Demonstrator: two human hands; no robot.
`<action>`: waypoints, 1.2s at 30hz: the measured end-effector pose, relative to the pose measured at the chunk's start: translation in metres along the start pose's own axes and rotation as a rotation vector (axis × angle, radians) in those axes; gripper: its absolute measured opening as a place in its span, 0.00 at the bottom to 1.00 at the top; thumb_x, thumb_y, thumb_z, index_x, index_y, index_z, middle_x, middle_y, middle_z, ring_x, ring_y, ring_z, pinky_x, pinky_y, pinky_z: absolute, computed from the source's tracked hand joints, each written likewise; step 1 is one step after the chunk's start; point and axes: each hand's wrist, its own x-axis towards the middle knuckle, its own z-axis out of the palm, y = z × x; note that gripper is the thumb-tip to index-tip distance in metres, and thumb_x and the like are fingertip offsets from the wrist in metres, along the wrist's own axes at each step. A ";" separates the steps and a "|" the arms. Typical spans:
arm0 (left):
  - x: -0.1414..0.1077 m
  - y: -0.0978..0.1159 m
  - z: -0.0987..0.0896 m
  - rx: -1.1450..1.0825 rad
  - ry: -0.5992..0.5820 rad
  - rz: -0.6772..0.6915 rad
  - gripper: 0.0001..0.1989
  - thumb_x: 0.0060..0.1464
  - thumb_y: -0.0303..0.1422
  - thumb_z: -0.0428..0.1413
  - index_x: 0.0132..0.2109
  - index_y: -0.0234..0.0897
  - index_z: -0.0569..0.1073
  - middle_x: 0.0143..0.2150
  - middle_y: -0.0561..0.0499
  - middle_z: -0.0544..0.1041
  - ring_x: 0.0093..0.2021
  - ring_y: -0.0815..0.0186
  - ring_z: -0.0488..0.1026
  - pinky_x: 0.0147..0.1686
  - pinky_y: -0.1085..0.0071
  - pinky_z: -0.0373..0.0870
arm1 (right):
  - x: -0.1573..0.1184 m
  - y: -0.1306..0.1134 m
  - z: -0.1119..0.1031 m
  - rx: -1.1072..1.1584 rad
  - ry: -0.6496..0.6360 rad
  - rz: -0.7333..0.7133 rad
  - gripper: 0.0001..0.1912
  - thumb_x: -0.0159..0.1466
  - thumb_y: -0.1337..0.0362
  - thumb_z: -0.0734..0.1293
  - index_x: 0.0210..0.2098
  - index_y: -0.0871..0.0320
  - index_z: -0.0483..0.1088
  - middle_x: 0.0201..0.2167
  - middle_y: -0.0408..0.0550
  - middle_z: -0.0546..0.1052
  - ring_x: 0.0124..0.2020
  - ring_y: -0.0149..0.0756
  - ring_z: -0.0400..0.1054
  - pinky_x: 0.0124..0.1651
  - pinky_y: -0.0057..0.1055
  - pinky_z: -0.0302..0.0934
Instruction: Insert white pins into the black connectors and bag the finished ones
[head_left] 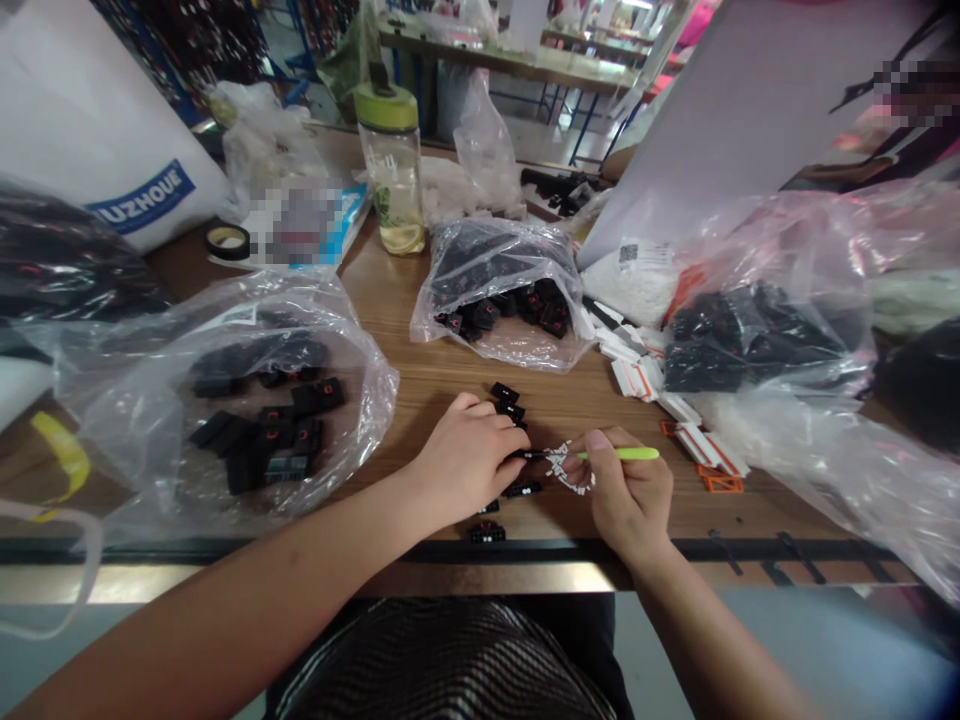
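My left hand [466,457] rests on the wooden table [420,385], fingers curled over a small black plastic part that is mostly hidden under them. My right hand [628,490] grips a thin yellow-green tool [626,454] like a pen, its tip pointing left toward a small white piece [564,464] between the two hands. Loose black parts [507,399] lie just beyond my left hand, and others [487,533] lie near the table's front edge.
Three clear plastic bags of black parts lie around: left [255,420], centre back [501,295], right [750,350]. White and orange strips [697,445] lie at the right. A green-lidded bottle [391,165] and a tape roll [227,240] stand behind.
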 end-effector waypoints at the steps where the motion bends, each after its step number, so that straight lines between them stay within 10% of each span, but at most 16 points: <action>1: 0.000 0.000 0.000 -0.002 0.003 0.001 0.05 0.61 0.34 0.58 0.41 0.42 0.78 0.36 0.53 0.80 0.41 0.59 0.72 0.46 0.58 0.57 | 0.000 0.000 0.000 -0.007 -0.014 0.001 0.20 0.70 0.59 0.61 0.25 0.59 0.75 0.21 0.45 0.76 0.18 0.29 0.69 0.21 0.25 0.64; 23: 0.001 0.002 0.001 0.025 0.017 0.012 0.06 0.61 0.34 0.57 0.40 0.41 0.79 0.36 0.52 0.80 0.40 0.59 0.71 0.46 0.59 0.58 | 0.006 -0.002 0.000 -0.163 -0.147 0.026 0.18 0.71 0.57 0.60 0.30 0.58 0.72 0.21 0.43 0.76 0.20 0.31 0.71 0.25 0.26 0.64; 36: -0.001 0.002 0.002 -0.008 0.018 0.003 0.05 0.61 0.33 0.57 0.41 0.41 0.78 0.35 0.53 0.79 0.40 0.60 0.71 0.46 0.58 0.57 | -0.002 0.001 0.003 -0.040 0.026 -0.012 0.19 0.70 0.61 0.62 0.26 0.58 0.74 0.21 0.43 0.75 0.18 0.28 0.69 0.23 0.25 0.63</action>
